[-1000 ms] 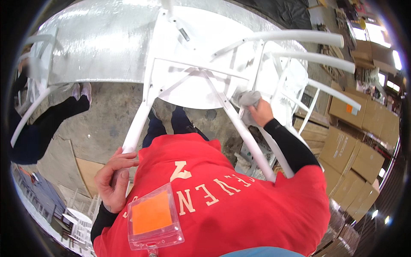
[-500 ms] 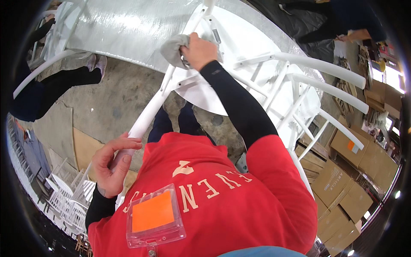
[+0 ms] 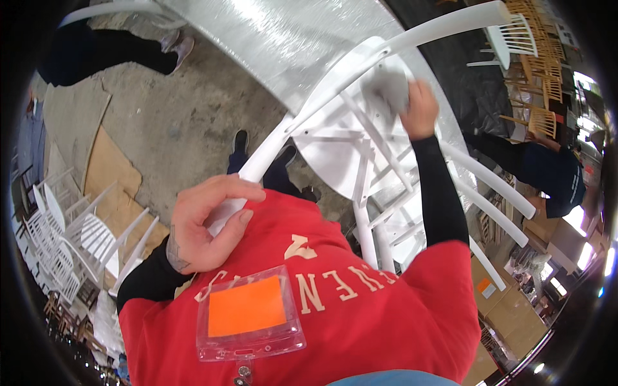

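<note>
A white wooden chair (image 3: 329,162) lies tipped over on a plastic-covered table (image 3: 251,48), its seat underside and leg braces facing me. My left hand (image 3: 209,222) is curled around the end of one chair leg (image 3: 265,154), close to my body. My right hand (image 3: 421,109) grips a crumpled grey cloth (image 3: 387,90) over the far part of the chair; both are smeared by motion. Whether the cloth touches the wood, I cannot tell. Another white leg (image 3: 450,27) stretches away to the upper right.
More white chair legs (image 3: 492,175) jut out at the right, beside cardboard boxes (image 3: 512,315). White chairs (image 3: 96,235) stand at the left. One person (image 3: 96,55) is at the upper left, another (image 3: 547,170) at the far right. Wooden chairs (image 3: 543,122) are behind.
The chair has turned and its legs point differently. My right hand has moved right with the cloth, away from the near leg. My left hand has shifted right, still around a leg.
</note>
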`<state>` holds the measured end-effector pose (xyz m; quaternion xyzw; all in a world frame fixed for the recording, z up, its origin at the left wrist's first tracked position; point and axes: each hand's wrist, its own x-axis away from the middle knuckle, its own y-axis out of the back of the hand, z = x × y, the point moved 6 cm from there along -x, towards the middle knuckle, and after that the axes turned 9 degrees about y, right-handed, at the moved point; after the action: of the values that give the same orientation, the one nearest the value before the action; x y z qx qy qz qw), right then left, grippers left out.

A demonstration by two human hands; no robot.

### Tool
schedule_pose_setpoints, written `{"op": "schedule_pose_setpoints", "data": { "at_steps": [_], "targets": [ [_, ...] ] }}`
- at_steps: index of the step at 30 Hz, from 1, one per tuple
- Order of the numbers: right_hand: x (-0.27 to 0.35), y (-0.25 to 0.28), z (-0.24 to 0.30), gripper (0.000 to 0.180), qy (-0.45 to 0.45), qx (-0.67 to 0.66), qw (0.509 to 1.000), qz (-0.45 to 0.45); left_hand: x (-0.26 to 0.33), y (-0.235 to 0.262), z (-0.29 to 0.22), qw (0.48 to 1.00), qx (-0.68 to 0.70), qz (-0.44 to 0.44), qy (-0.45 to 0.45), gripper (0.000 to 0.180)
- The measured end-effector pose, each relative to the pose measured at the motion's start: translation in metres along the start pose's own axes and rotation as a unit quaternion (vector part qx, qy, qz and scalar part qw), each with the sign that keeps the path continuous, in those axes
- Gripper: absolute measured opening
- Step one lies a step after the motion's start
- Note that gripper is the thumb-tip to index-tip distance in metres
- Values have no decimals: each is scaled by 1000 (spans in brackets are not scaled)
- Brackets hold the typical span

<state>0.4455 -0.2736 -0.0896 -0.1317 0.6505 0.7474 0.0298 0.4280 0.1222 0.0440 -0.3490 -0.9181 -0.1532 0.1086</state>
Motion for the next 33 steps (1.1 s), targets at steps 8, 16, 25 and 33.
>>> {"op": "schedule_pose_setpoints", "data": {
  "at_steps": [8, 16, 25, 33],
  "targets": [
    [-15, -103, 184, 27, 90, -101, 986, 98, -5, 2, -2, 1000, 7, -4, 26, 27],
    [-96, -82, 57, 27, 132, 117, 945, 275, -4, 5, 0, 999, -7, 13, 42, 27],
    [-26, -127, 225, 36, 242, -113, 929, 255, -4, 5, -2, 999, -35, -5, 7, 28],
    [-68, -81, 38, 41, 35, 103, 994, -8, -7, 1, -8, 1000, -7, -10, 7, 25]
  ]
}}
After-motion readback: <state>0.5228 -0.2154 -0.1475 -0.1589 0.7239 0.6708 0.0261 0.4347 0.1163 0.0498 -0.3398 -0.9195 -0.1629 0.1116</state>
